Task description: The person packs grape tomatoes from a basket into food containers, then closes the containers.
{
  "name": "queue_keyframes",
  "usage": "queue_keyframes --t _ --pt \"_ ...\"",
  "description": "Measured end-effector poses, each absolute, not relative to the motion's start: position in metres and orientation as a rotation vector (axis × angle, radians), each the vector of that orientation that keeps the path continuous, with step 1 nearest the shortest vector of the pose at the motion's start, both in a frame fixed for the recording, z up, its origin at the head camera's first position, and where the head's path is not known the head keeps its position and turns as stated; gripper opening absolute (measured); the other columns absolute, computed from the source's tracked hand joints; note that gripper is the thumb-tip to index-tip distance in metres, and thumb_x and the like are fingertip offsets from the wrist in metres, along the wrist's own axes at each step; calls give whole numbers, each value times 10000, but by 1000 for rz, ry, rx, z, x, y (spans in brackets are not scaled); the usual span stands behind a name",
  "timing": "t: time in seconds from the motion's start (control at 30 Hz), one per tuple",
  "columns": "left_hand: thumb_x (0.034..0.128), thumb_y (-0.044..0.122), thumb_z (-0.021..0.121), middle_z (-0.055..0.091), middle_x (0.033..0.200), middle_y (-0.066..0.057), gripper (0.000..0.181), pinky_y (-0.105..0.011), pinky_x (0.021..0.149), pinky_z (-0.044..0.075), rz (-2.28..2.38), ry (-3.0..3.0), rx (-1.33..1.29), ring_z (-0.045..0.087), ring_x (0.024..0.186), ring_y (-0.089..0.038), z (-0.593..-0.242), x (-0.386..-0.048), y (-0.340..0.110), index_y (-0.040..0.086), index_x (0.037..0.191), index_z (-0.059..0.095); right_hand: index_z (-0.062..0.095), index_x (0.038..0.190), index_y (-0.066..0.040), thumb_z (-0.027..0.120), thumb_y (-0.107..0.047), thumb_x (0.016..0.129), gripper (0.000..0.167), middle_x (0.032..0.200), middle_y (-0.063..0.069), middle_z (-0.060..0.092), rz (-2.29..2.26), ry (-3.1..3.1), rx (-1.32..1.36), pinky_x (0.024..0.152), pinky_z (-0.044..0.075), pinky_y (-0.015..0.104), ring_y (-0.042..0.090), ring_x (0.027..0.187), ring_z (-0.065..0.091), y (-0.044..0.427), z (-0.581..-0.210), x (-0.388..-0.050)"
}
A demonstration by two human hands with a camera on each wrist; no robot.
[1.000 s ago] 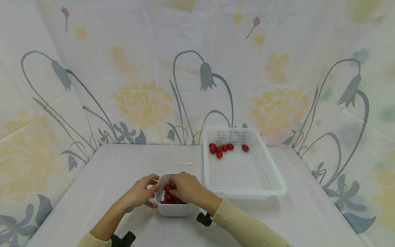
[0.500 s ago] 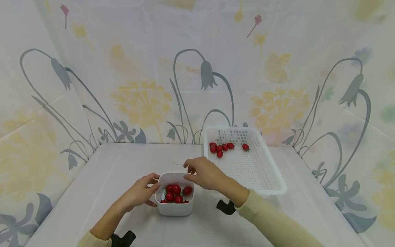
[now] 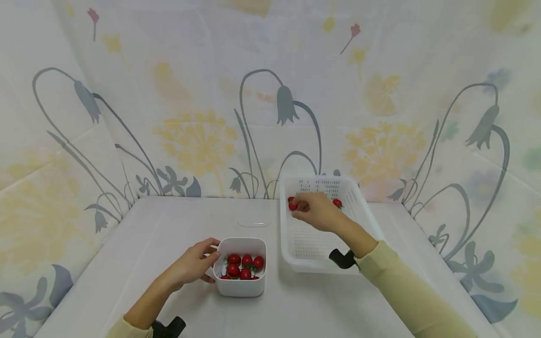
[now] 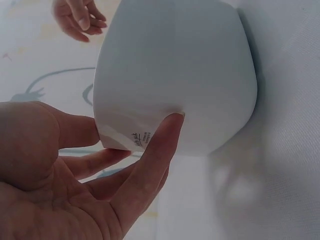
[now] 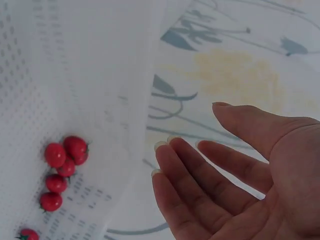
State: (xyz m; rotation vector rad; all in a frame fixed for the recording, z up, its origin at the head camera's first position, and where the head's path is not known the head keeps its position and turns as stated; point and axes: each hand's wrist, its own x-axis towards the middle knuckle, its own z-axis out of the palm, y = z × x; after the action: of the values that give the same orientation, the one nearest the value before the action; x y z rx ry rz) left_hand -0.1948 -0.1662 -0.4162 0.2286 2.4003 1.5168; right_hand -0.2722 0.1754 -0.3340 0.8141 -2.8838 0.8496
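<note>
My left hand (image 3: 196, 263) holds the left side of a small white box (image 3: 241, 288). In the left wrist view, its thumb touches the rim and a fingertip rests on the outer wall. Several red cherry tomatoes (image 3: 233, 270) with green stems lie in this box. Empty and with fingers apart, my right hand (image 5: 235, 180) is above a white perforated basket (image 3: 287, 241), near its far left corner. Several cherry tomatoes (image 5: 56, 183) sit in the basket; in the head view the right hand covers some of them, and one tomato (image 3: 337, 203) lies apart.
A clear, flat piece (image 3: 253, 223) with a rounded edge lies behind the box, beside the basket. White cloth (image 3: 177, 225) covers the table. A patterned curtain (image 3: 203, 94) rises at the back and sides. Each wrist carries a black camera mount (image 3: 342, 258).
My right hand has come out of the box and moved right and away, over the basket. The box's tomatoes are uncovered. The left hand has stayed at the box.
</note>
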Motion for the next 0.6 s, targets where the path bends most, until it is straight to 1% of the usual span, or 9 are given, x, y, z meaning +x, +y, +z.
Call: queue_keyframes --t 0.13,0.23,0.37,0.43,0.6 --pt "1053 75 524 582 1323 -296 335 -434 634 647 1515 2395 231 661 1021 -353 -417 -195 -166 8 1381 527 696 1122 4 733 -143 934 241 940 94 713 813 -2964 747 782 576 408 229 854 648 192 -336 -290" --pt "1054 80 522 592 1312 -291 351 -433 636 647 1508 2393 236 665 1007 -335 -417 -196 -166 -10 1394 523 696 1122 14 724 -169 940 260 980 130 708 798 -3020 712 770 576 413 256 879 641 201 -339 -304" --pt "1057 90 520 595 1309 -288 365 -433 638 647 1508 2384 252 668 986 -310 -417 -196 -166 -39 1398 521 698 1103 30 717 -193 944 274 1051 176 710 765 -3079 680 830 581 451 309 971 657 208 -344 -320" --pt "1059 92 516 590 1314 -292 363 -433 638 647 1508 2383 257 667 985 -310 -417 -196 -167 -46 1395 522 697 1105 46 714 -193 943 290 1050 179 710 743 -3106 662 841 576 456 316 977 653 210 -347 -327" --pt "1057 88 521 585 1313 -285 338 -433 636 647 1518 2385 245 661 995 -332 -417 -195 -167 -26 1374 540 696 1112 78 712 -176 938 309 980 169 718 752 -3174 583 781 584 408 277 875 666 215 -359 -343"
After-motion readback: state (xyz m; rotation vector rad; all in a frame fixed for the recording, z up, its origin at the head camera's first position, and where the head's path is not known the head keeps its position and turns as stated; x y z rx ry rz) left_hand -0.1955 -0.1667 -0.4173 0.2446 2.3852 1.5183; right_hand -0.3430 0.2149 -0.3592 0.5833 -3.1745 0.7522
